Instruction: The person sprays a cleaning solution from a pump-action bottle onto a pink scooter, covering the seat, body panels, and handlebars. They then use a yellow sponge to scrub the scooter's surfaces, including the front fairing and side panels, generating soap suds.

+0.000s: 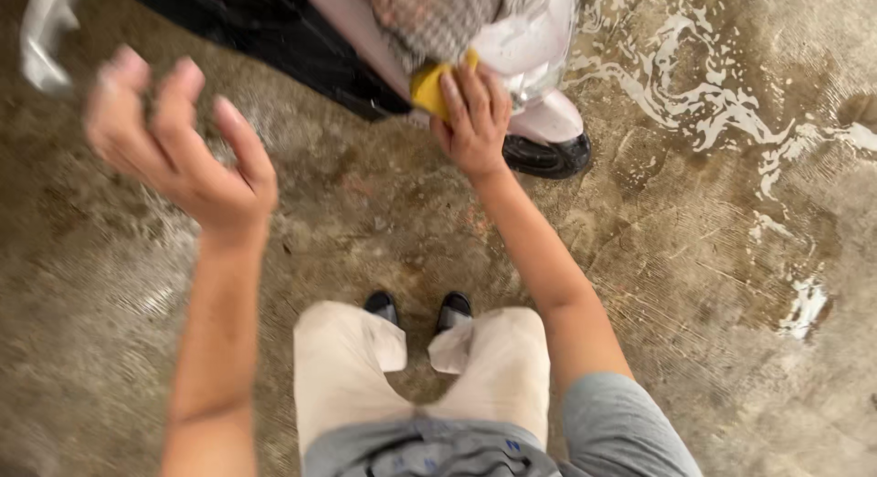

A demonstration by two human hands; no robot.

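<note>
Head view, from where I sit: my left hand [178, 139] hangs raised and free over the wet concrete floor [713, 285], fingers loosely curled around nothing, probably lifted for balance. To its right, my right hand [475, 121] presses a yellow sponge [427, 86] against the pale scooter body [534, 47], fingers spread flat over it, likely to scrub, above the black tyre [548, 157].

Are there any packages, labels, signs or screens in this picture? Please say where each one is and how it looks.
None can be seen. The view shows only the right hand pressing a yellow sponge on a pale pink scooter body, the empty left hand raised, and the wet concrete floor with white foam.
</note>
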